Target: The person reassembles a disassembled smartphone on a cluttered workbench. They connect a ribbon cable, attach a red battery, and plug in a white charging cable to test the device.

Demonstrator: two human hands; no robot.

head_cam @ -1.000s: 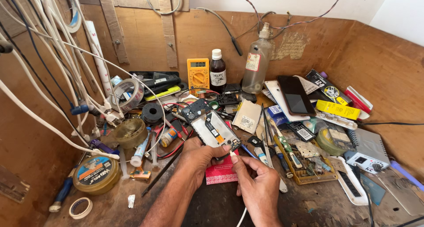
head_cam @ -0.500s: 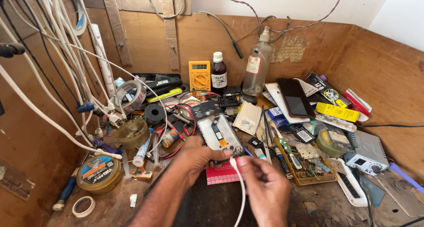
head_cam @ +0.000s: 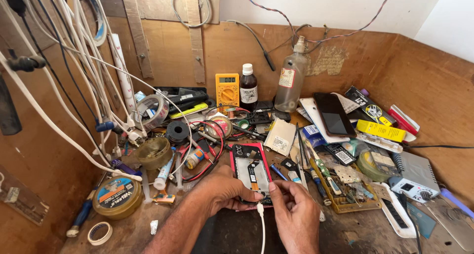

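Note:
An opened phone [head_cam: 251, 174] with a red frame lies face down on the wooden bench, its inner boards showing. My left hand [head_cam: 222, 190] grips its lower left edge. My right hand [head_cam: 295, 212] pinches the plug of a white cable [head_cam: 260, 229] at the phone's bottom edge, where the plug meets the port. The cable runs down out of view between my wrists.
A yellow multimeter [head_cam: 227, 89], a brown bottle [head_cam: 248, 87] and a clear bottle [head_cam: 290, 80] stand at the back. Phones [head_cam: 335, 114], boxes, a tool tray [head_cam: 345, 190], tape rolls [head_cam: 117, 197] and white hanging cables [head_cam: 74, 86] crowd the bench around my hands.
The phone has been pulled down and straightened under my left hand. My right hand has brought the white cable's plug to the phone's bottom edge.

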